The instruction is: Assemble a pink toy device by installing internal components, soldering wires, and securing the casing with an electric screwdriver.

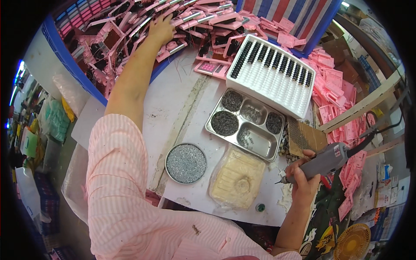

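Note:
My left arm stretches far forward, and my left hand (161, 31) rests over a heap of pink plastic casings (123, 47). Its fingers look apart, touching the casings, with nothing plainly held. Near the table's right edge, my right hand (303, 180) is wrapped round a grey electric screwdriver (323, 160). The bit points left, just above the table. A steel compartment tray (213, 128) of small dark screws lies beyond it. To its left are a round tin (206, 174) of silvery bits and a yellowish block in clear plastic (237, 180).
A white rack (277, 86) with rows of black cylindrical parts stands behind the steel tray. Blue-rimmed bins (73, 71) hold the heap. More pink parts (329, 86) pile up on the right. A small green-topped item (260, 207) sits by the front edge. A yellow fan (352, 242) is lower right.

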Demonstrator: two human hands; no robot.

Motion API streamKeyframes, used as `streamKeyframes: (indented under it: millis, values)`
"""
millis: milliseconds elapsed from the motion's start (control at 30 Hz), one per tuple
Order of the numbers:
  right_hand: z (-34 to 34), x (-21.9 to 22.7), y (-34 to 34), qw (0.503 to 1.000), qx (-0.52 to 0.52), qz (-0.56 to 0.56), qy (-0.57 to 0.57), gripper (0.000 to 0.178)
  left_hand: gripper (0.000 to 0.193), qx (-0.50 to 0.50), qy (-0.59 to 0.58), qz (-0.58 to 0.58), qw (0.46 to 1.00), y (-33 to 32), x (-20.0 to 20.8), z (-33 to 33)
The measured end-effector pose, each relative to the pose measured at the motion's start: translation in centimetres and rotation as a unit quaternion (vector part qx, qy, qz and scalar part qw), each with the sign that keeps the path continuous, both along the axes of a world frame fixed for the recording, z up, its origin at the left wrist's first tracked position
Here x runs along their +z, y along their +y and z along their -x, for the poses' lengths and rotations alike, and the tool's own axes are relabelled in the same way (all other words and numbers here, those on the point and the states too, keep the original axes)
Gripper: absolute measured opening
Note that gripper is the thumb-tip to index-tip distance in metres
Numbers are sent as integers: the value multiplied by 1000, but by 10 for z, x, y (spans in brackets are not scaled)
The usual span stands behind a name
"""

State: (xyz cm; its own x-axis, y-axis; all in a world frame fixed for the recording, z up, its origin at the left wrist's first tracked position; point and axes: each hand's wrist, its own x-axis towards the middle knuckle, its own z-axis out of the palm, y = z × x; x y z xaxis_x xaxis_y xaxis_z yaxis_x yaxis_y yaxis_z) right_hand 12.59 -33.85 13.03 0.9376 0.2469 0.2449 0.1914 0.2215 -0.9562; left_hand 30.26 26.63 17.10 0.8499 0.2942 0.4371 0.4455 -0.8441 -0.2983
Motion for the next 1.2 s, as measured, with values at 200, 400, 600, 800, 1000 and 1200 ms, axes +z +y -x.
streamKeyframes:
  millis: [200,400,600,800,1000,1200]
  values:
    - [8,7,-8,1000,9,30,-4,59,71,79,37,68,994,14,-12,-6]
    - [6,7,-20,999,-37,18,-23,63,52,-187,-238,25,953,0,31,45]
    - [26,-27,-8,890,-244,94,-374,46,40,-273,-348,577,687,-95,31,190]
    - [14,-67,54,903,263,-99,324,75,64,-361,33,812,458,-242,-29,258]
    - [10,-74,25,855,434,24,285,59,57,-332,133,836,416,-310,-68,253]
    - [33,-96,11,970,165,124,127,30,52,-358,-143,561,732,-333,-103,250]
